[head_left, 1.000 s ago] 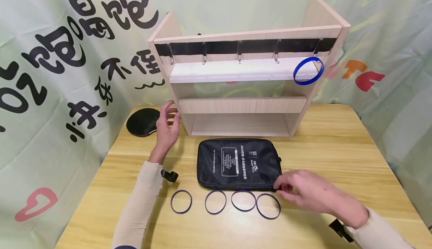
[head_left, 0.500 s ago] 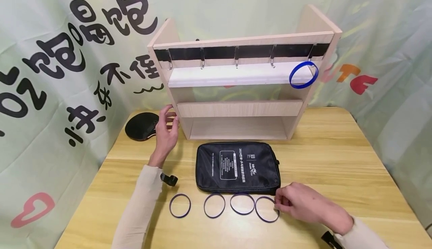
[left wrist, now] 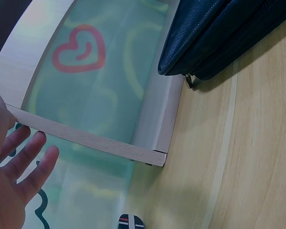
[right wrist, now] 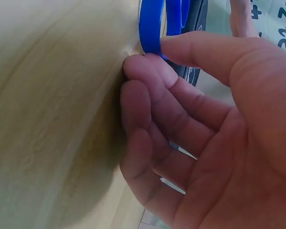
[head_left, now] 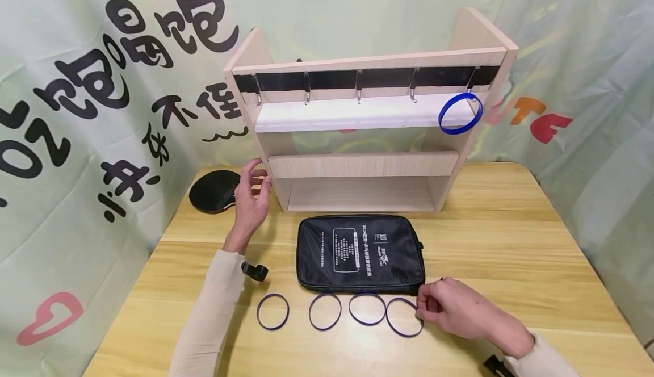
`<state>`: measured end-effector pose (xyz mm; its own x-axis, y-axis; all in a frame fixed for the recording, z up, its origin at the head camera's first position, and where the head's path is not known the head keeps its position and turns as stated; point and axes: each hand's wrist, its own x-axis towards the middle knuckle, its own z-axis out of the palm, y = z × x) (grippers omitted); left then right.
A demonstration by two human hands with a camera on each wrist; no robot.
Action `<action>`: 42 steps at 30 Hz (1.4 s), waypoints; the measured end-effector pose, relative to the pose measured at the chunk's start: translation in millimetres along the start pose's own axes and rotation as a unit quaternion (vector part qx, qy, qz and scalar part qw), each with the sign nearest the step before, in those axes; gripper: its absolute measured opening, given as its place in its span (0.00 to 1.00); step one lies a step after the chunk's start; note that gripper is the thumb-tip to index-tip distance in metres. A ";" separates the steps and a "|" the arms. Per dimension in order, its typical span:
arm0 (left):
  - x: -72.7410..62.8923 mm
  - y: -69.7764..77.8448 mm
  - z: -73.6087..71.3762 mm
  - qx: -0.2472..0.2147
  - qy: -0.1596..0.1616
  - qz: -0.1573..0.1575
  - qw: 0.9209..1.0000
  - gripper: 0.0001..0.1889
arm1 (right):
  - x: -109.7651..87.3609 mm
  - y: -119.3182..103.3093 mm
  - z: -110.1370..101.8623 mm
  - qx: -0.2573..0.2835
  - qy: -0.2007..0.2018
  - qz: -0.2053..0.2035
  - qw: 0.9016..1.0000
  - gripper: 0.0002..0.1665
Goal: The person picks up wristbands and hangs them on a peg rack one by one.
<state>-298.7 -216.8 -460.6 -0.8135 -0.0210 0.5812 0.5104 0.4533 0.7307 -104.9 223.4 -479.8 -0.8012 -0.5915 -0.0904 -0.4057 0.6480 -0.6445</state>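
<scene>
In the head view my right hand [head_left: 455, 309] pinches the right edge of the rightmost blue wristband [head_left: 406, 336] lying on the table. The right wrist view has thumb and index finger at that wristband [right wrist: 151, 24], its far side partly hidden. My left hand [head_left: 250, 198] rests at the left side panel of a wooden shelf rack [head_left: 363, 165], its fingers loosely bent. From the left wrist view, several fingers [left wrist: 35, 179] lie outside the panel's edge; the thumb is mostly out of frame. Another blue wristband [head_left: 452, 132] hangs from the rack's rightmost hook.
More wristbands, including one at the left [head_left: 273, 330], lie in a row before a black zippered bag [head_left: 317, 275]. Metal hooks [head_left: 359, 90] line the rack's black strip. A black table tennis paddle [head_left: 212, 192] lies behind my left hand. Curtains surround the wooden table [head_left: 536, 241].
My right hand has come down from beside the bag's corner to the rightmost wristband and pinches its edge. My left hand stays at the rack. The head view has shifted slightly.
</scene>
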 end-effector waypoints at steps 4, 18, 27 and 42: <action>0.2 0.8 0.5 -0.004 0.004 0.004 1.000 0.25 | -2.3 -1.1 -0.1 0.014 0.004 -0.001 1.000 0.12; 0.3 -0.4 5.7 -0.005 0.025 0.008 1.000 0.25 | -8.0 -1.3 -6.8 0.092 0.022 -0.056 0.994 0.16; 0.1 0.9 10.0 -0.004 0.035 0.010 0.999 0.24 | -7.4 -6.3 -14.1 0.134 0.029 -0.041 0.990 0.10; 0.8 -0.1 4.3 -0.008 0.017 -0.005 1.000 0.24 | -2.6 -14.8 -48.4 0.064 0.076 -0.063 0.993 0.11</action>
<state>-300.7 -213.0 -461.7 -0.8092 -0.0554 0.5849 0.5063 0.4391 0.7422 -118.1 238.6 -433.3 -0.8086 -0.5787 0.1057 -0.4556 0.5022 -0.7350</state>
